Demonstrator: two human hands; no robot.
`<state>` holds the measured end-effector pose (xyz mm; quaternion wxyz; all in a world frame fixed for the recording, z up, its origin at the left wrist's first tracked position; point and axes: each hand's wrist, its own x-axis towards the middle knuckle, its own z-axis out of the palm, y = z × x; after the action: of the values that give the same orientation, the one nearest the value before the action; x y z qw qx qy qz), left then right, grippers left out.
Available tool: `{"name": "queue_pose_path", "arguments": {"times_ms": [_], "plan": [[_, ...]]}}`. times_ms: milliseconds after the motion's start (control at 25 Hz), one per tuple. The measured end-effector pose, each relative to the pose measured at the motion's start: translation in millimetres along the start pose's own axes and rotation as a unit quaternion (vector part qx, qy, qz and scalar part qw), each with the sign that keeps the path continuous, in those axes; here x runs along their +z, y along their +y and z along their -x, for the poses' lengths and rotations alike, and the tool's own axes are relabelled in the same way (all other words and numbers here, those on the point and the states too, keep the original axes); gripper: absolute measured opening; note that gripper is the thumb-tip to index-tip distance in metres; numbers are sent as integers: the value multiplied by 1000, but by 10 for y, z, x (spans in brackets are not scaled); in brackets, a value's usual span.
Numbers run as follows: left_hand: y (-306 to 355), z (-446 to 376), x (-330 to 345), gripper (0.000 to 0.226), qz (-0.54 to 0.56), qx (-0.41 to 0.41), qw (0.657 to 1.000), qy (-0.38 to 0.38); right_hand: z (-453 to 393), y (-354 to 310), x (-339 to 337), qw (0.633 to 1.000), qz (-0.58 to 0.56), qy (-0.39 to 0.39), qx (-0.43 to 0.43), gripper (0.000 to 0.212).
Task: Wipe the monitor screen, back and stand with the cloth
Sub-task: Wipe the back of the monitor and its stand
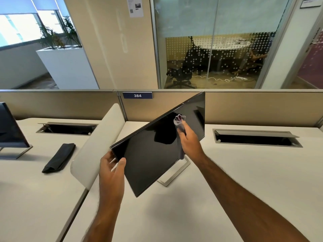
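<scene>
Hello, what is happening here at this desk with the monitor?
A person is cleaning a monitor on a white desk. The left hand grips the screen's lower left corner and holds the monitor tilted, while the right hand holds a bunched purple cloth against the upper part of the dark screen. The stand rests on the desk behind the screen. A folded black cloth lies on the neighbouring desk, beside a second monitor.
</scene>
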<state>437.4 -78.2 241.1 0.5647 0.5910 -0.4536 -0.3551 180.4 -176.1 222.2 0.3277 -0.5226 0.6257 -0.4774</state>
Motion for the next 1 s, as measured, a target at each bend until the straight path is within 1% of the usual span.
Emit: {"name": "queue_pose_path", "arguments": {"times_ms": [120,160,240,320,400,520,680,1000], "plan": [[13,243,16,23,29,-18,999,-6,19,-36,24,1000,0,-14,-4,51],[20,333,34,23,41,-20,999,-12,18,-44,24,1000,0,-18,-3,51],[37,513,76,31,65,-22,997,-22,23,-61,22,1000,-4,-29,3,49],[54,669,135,29,76,-28,996,-36,33,-60,16,999,-9,-42,6,47],[80,805,212,27,72,-28,995,-58,45,-43,4,999,-11,-48,-1,44],[145,981,355,33,67,-29,993,-94,76,4,-43,998,-17,-59,-17,39],[188,1175,550,37,53,-35,988,-141,146,56,-182,996,-18,-80,-20,38],[225,1499,1038,37,-7,-20,970,-243,467,75,-704,994,-33,-108,-12,30]]}}
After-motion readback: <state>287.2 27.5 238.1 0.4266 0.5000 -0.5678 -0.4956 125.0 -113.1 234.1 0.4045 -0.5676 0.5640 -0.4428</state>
